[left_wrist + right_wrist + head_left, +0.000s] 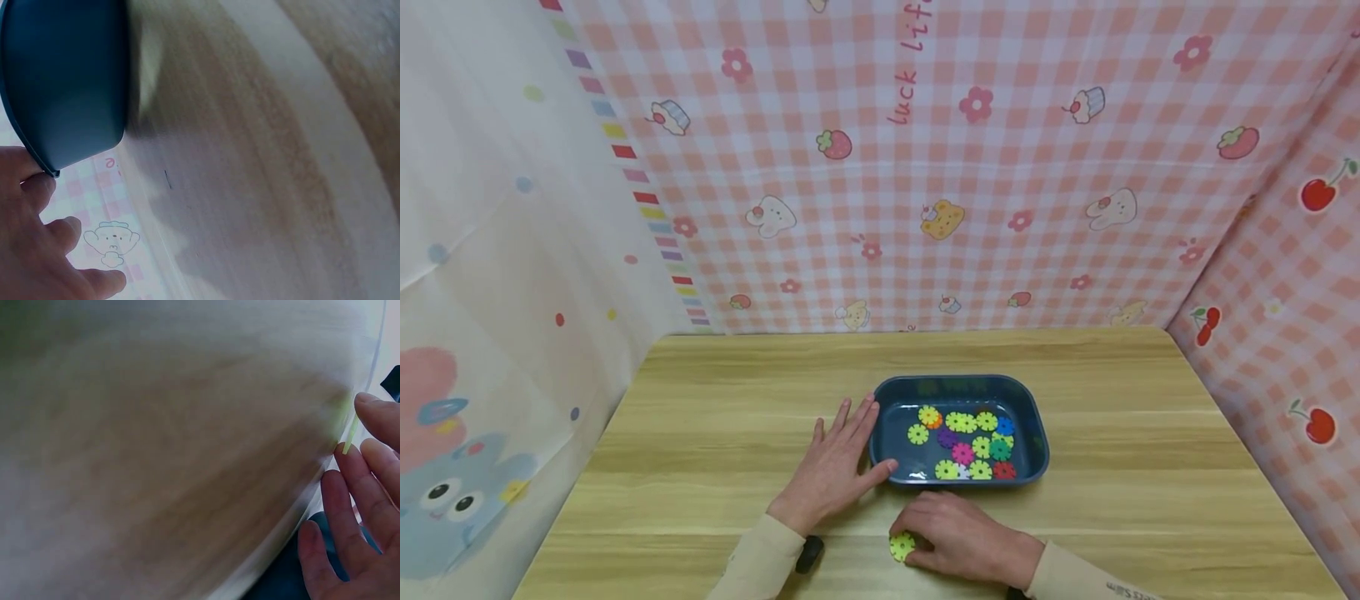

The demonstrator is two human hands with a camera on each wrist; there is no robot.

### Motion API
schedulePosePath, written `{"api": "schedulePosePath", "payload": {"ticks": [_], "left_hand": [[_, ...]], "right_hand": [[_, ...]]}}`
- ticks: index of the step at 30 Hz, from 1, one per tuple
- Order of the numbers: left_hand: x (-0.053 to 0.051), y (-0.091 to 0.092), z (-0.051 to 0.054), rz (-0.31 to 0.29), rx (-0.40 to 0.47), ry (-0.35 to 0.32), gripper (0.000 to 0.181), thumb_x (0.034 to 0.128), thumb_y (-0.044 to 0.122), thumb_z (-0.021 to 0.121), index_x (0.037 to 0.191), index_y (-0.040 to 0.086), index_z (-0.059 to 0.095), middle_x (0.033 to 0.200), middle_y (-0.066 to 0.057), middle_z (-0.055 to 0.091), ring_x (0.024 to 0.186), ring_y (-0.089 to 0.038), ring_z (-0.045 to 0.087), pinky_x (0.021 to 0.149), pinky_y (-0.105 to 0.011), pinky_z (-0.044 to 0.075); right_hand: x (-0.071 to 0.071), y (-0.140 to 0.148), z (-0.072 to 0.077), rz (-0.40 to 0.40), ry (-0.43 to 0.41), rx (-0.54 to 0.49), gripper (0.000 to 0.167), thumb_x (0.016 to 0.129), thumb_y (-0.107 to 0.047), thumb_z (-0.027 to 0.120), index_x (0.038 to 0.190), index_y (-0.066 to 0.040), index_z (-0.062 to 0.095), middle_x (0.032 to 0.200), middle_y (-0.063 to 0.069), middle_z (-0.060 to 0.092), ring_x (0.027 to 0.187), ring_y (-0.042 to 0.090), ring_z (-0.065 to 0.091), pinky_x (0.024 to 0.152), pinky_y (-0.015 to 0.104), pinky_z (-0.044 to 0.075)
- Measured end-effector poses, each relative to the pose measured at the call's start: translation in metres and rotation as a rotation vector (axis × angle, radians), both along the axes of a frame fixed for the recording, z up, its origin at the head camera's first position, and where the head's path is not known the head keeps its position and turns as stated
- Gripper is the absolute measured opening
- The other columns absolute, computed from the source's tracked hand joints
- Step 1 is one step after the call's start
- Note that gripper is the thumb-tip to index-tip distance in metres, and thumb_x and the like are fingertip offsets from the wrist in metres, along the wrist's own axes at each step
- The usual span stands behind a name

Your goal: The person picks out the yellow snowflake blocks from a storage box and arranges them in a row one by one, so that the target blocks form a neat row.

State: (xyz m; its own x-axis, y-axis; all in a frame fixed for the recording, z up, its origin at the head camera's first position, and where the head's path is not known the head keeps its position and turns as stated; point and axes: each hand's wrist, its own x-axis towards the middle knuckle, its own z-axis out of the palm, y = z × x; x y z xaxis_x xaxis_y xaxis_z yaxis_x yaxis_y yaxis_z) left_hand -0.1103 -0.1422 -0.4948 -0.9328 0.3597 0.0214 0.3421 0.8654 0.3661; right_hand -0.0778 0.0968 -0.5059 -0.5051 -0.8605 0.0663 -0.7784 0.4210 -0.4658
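Observation:
A dark blue rectangular tray (895, 450) stands on the table, holding several gear-shaped plastic snowflake discs, many of them yellow-green (917, 433). My left hand (831, 471) rests against the tray's left side with fingers extended and the thumb at the front-left corner; the left wrist view shows its fingertips at the rim of the tray (75, 81). In front of the tray, my right hand (962, 537) pinches a yellow-green snowflake disc (902, 547) between thumb and fingers. From the right wrist, that disc (351, 434) shows edge-on between thumb and fingertips.
Wood-grain table (737, 400) surrounds the tray. A pink checked cloth (880, 183) hangs behind it, with more patterned cloth at both sides. A small black object (809, 554) sits beside the left wrist. Pink, purple, blue, green and red discs also lie in the tray.

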Motion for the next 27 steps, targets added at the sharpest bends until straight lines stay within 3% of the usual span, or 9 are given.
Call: {"api": "schedulePosePath", "payload": {"ticks": [5,9,18,23,27], "left_hand": [[0.000,0.000,0.000,0.004,0.009,-0.010,0.090,0.0998,0.066,0.051,0.166,0.012,0.023,0.173,-0.003,0.015,0.159,-0.033,0.008,0.120,-0.069,0.015],[0.000,0.000,0.000,0.008,0.014,-0.017,0.091,0.0993,0.067,0.051,0.166,0.013,0.022,0.173,-0.001,0.014,0.159,-0.032,0.008,0.121,-0.068,0.014],[0.001,0.003,-0.002,0.016,0.027,0.009,0.088,0.1002,0.061,0.054,0.166,0.011,0.024,0.173,-0.003,0.016,0.159,-0.034,0.011,0.120,-0.069,0.015],[0.001,0.004,-0.002,0.023,0.031,0.023,0.087,0.1003,0.060,0.055,0.165,0.010,0.025,0.172,-0.004,0.018,0.158,-0.035,0.013,0.120,-0.070,0.015],[0.002,0.004,-0.001,0.023,0.027,0.023,0.087,0.0999,0.060,0.054,0.165,0.010,0.026,0.172,-0.004,0.018,0.158,-0.034,0.013,0.119,-0.070,0.016]], "right_hand": [[0.000,0.002,0.002,0.015,-0.012,-0.006,0.028,0.094,-0.029,0.078,0.121,-0.022,0.072,0.114,-0.017,0.069,0.105,-0.001,0.060,0.098,0.029,0.052],[0.000,0.009,0.011,0.003,-0.075,-0.042,0.028,0.097,-0.030,0.075,0.124,-0.021,0.072,0.117,-0.016,0.069,0.109,0.000,0.061,0.098,0.030,0.053],[0.001,0.032,0.039,-0.129,-0.221,-0.251,0.022,0.102,-0.030,0.068,0.119,-0.017,0.075,0.112,-0.008,0.074,0.099,0.001,0.066,0.089,0.027,0.058],[-0.010,0.042,0.043,-0.183,-0.107,-0.391,0.014,0.099,-0.023,0.073,0.112,-0.020,0.077,0.104,-0.006,0.076,0.092,0.002,0.068,0.082,0.030,0.061],[-0.025,0.049,0.041,-0.232,-0.022,-0.414,0.014,0.095,-0.017,0.077,0.109,-0.021,0.078,0.104,-0.010,0.075,0.095,0.005,0.070,0.084,0.032,0.061]]}}
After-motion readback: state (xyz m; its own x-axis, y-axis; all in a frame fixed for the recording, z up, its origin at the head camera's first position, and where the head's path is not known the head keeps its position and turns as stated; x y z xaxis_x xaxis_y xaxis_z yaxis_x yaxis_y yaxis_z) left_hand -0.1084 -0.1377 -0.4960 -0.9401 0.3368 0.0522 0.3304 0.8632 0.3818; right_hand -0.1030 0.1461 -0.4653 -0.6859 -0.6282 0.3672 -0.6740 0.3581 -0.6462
